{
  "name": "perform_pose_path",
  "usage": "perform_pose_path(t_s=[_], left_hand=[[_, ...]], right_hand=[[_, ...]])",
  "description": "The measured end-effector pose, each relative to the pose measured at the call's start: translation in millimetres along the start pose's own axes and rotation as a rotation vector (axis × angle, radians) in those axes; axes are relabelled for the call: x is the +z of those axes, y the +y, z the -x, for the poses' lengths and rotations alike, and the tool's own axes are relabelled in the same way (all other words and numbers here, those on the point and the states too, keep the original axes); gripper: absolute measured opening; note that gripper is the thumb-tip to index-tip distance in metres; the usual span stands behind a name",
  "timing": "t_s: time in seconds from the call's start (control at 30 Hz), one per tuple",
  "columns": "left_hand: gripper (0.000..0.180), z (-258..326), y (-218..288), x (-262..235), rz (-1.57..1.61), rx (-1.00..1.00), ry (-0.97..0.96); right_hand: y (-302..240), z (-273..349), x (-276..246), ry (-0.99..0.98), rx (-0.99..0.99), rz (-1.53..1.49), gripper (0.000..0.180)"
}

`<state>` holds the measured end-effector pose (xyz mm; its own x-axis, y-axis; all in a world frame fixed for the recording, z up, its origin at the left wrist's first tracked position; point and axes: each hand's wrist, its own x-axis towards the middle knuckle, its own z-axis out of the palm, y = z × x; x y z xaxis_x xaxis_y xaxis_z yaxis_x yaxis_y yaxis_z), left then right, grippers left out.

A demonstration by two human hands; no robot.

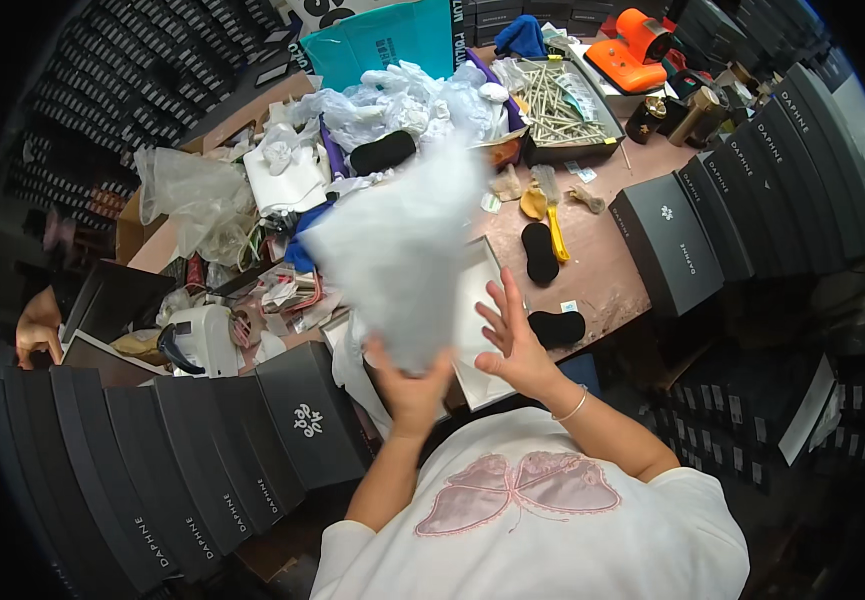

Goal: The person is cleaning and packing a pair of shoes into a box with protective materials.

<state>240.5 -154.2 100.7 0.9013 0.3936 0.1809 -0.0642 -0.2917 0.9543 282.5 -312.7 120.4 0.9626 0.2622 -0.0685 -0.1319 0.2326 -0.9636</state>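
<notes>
My left hand (412,393) is closed on the lower edge of a white sheet (397,245), thin paper or a soft bag, blurred by motion. The sheet is raised above an open shoe box (479,275) with a white inside and hides much of it. My right hand (524,355) has its fingers spread, holds nothing and is beside the sheet, over the box's right side. More white wrapping (352,365) shows at the box's left. Black oval pads lie to the right, one (540,253) by a yellow-handled brush (556,228) and another (557,328) nearer me.
Dark shoe boxes stand in rows at left (307,410) and right (667,240). Crumpled white wrapping (412,100) fills a bin at the back. Behind are a tray of sticks (562,105) and an orange tape dispenser (632,52). Another person's hand (39,325) shows at far left.
</notes>
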Motion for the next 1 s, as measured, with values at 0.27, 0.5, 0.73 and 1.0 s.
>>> perform_pose_path(t_s=[0.27,0.5,0.73,1.0], left_hand=[[0.046,-56,-107,52,-1.049,0.706,-0.867],[0.023,-115,-2,124,-0.227,0.650,-0.993],[0.067,-128,14,82,-0.233,0.480,-0.374],[0.060,-22,-19,32,0.640,-0.737,-0.275]], right_hand=[[5,44,-145,0.387,0.176,-0.529,0.064],[1,36,-129,0.230,0.151,-0.324,0.085],[14,-14,-140,0.309,0.090,-0.401,0.071],[48,-10,-42,-0.099,0.518,-0.608,0.069]])
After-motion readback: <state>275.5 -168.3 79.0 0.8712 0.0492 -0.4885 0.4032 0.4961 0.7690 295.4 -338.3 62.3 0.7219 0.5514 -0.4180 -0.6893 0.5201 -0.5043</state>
